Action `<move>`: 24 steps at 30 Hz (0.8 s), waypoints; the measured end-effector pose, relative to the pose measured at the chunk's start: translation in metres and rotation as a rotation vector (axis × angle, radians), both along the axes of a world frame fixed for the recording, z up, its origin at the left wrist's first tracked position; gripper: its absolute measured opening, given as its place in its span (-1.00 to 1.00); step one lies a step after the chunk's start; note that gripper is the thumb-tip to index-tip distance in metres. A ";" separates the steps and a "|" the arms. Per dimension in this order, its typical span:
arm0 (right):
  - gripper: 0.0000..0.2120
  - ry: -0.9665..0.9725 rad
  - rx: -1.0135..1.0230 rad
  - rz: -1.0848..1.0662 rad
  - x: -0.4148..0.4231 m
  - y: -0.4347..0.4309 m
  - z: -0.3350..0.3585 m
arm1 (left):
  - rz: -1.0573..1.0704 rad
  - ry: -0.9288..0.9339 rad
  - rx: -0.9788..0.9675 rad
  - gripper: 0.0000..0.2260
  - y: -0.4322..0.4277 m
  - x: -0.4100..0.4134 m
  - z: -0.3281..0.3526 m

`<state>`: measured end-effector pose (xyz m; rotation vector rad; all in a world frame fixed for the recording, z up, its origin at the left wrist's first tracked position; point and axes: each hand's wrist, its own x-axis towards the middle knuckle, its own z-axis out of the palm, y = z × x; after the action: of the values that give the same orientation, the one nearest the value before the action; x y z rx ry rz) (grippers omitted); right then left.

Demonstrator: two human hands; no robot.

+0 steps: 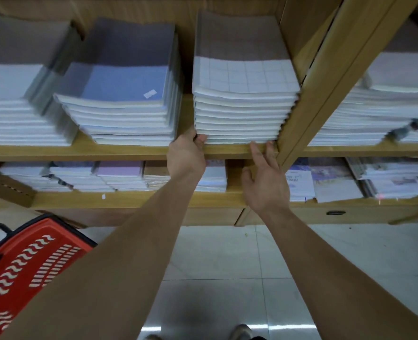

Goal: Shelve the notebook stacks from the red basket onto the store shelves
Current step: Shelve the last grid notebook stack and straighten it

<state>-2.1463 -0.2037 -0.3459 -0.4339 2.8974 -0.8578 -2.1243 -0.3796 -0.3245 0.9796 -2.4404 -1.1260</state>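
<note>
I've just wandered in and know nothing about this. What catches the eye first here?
Two bare arms reach to a tall grid-covered notebook stack on the upper wooden shelf, beside other stacks. The left hand grips its lower left corner, while the right hand stretches straight fingers to its lower right edge. A bright red basket shows at the lower left.

The tall stack of white grid-covered notebooks sits tight against the slanting wooden upright on its right, so there is no slot there. On its left, a narrow strip of bare wooden shelf board parts it from the blue-covered notebook stack. The left hand, gripping the grid stack's lower corner, fills that gap's front. There's open air above both stacks.
</note>
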 end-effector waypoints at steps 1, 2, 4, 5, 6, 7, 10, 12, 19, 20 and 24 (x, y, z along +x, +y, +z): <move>-0.38 -0.006 -0.006 0.002 -0.001 0.001 0.002 | -0.042 0.013 0.034 -0.83 -0.002 0.002 0.002; -0.38 -0.012 -0.007 0.005 -0.001 0.002 0.003 | -0.081 0.025 0.074 -0.83 -0.004 0.004 0.004; -0.36 -0.018 0.007 0.012 0.000 0.002 0.002 | -0.117 0.039 0.107 -0.85 -0.006 0.005 0.004; -0.35 -0.019 0.015 0.018 0.000 0.001 0.001 | -0.112 0.039 0.099 -0.86 -0.005 0.005 0.004; -0.33 -0.026 0.020 0.027 0.001 0.001 0.001 | -0.099 0.035 0.095 -0.85 -0.003 0.006 0.006; -0.32 -0.044 0.024 0.039 0.001 0.001 0.003 | -0.098 0.018 0.088 -0.83 -0.001 0.006 0.007; -0.40 -0.085 0.003 0.087 0.001 0.011 0.026 | -0.151 -0.110 0.112 -0.66 0.003 0.017 0.010; -0.47 -0.025 -0.028 0.156 0.004 0.020 0.053 | -0.160 -0.127 0.155 -0.51 0.004 0.032 0.021; -0.49 0.302 0.047 0.215 -0.009 0.000 0.140 | -0.151 -0.023 0.084 -0.44 0.002 0.045 0.101; -0.50 0.351 0.084 0.226 -0.013 -0.005 0.144 | -0.162 -0.020 0.059 -0.44 0.003 0.040 0.106; -0.46 0.481 0.256 0.239 -0.033 -0.019 0.143 | -0.199 -0.024 0.041 -0.43 0.003 0.018 0.108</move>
<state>-2.1793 -0.2228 -0.2029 -1.0592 3.2142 -0.3768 -2.1067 -0.3770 -0.2162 0.7784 -2.5897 -1.2379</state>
